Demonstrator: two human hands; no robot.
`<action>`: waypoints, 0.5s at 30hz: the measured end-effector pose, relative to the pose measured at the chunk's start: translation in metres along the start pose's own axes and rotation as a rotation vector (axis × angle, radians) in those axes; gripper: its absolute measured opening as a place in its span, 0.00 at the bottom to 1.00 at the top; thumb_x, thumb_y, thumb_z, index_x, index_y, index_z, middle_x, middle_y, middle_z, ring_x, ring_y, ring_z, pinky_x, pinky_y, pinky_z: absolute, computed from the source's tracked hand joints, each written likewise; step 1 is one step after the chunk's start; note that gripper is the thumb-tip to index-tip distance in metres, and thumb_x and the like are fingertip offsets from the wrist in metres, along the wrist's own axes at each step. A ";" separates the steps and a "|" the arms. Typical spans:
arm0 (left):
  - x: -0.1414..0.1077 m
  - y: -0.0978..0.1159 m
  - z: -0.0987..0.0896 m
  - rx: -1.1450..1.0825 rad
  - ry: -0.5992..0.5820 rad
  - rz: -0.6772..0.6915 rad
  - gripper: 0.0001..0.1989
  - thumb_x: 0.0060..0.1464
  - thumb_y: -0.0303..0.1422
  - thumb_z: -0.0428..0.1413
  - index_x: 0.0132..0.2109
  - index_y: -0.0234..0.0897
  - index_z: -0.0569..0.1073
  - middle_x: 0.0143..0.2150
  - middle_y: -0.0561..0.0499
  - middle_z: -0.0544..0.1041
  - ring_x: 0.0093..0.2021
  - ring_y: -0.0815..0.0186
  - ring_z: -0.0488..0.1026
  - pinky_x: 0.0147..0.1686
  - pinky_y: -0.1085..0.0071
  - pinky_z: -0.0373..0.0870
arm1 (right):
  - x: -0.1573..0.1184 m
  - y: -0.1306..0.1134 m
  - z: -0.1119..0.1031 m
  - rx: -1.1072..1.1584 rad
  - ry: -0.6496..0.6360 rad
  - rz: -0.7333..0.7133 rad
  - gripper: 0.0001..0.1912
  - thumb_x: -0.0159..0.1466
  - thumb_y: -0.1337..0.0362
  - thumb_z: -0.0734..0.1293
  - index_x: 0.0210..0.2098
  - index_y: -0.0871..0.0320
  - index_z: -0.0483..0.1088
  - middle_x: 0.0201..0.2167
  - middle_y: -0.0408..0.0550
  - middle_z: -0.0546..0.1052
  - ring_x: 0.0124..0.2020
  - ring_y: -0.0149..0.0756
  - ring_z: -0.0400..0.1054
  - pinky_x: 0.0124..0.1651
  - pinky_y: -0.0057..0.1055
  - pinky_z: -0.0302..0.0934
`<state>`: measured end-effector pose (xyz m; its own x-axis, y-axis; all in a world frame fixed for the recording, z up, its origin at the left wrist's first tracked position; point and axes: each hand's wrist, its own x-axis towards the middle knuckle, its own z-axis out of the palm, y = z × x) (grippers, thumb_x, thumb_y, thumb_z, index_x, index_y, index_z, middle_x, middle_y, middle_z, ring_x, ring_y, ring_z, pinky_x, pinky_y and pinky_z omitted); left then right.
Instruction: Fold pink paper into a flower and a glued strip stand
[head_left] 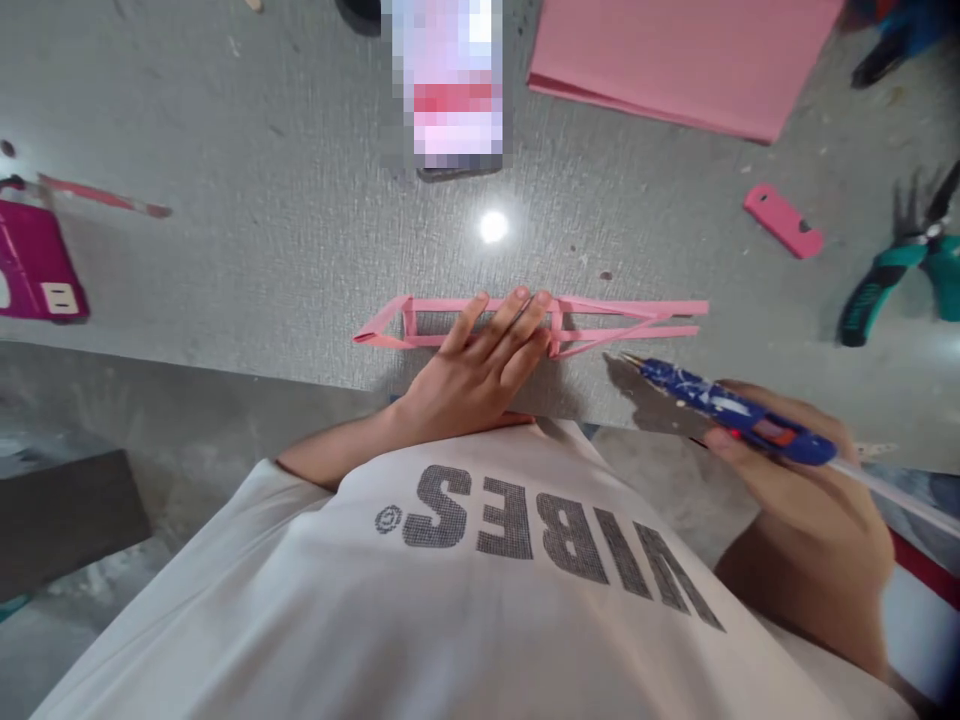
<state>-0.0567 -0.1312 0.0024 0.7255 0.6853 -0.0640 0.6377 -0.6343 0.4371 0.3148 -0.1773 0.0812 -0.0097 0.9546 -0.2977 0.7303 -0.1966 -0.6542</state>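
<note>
On the grey table lies a long, narrow frame of pink paper strips (630, 307), with a folded point at its left end and loose strip ends at its right. My left hand (487, 350) rests flat across the frame's middle, fingers stretched out, covering part of it. In my right hand (795, 450) is a blue glue gun (720, 400), spotted with dried glue, a white glue stick trailing from its back. Its metal nozzle points left, just below the frame's right part and apart from it.
A phone (457, 140) with a blurred screen lies at the back, with folded pink paper (675, 60) right of it. Pliers with teal handles (877, 290) and a pink flat piece (784, 222) lie on the right. A magenta box (37, 260) and a thin reddish stick (101, 195) are on the left.
</note>
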 end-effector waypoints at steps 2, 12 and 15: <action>0.000 0.001 0.000 -0.017 -0.013 -0.012 0.46 0.79 0.62 0.49 0.87 0.36 0.54 0.92 0.36 0.46 0.92 0.42 0.45 0.90 0.34 0.48 | 0.018 -0.013 0.004 0.057 -0.142 -0.087 0.13 0.69 0.43 0.79 0.40 0.44 0.83 0.31 0.46 0.82 0.28 0.46 0.75 0.29 0.43 0.69; -0.004 0.002 0.000 -0.072 0.016 -0.013 0.49 0.77 0.65 0.49 0.87 0.36 0.55 0.92 0.37 0.45 0.92 0.43 0.43 0.91 0.35 0.46 | 0.060 -0.019 0.026 0.226 -0.274 -0.321 0.24 0.79 0.37 0.67 0.46 0.49 0.81 0.41 0.50 0.83 0.41 0.47 0.79 0.44 0.46 0.66; -0.004 0.001 0.000 -0.046 0.023 0.003 0.48 0.79 0.65 0.46 0.87 0.34 0.56 0.92 0.37 0.45 0.92 0.44 0.43 0.91 0.36 0.45 | 0.060 -0.021 0.032 0.092 -0.211 -0.280 0.34 0.78 0.29 0.62 0.37 0.50 0.80 0.37 0.50 0.83 0.41 0.48 0.80 0.45 0.47 0.67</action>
<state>-0.0584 -0.1349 0.0031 0.7208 0.6919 -0.0423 0.6227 -0.6194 0.4781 0.2766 -0.1228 0.0547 -0.3486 0.9090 -0.2284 0.6147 0.0377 -0.7879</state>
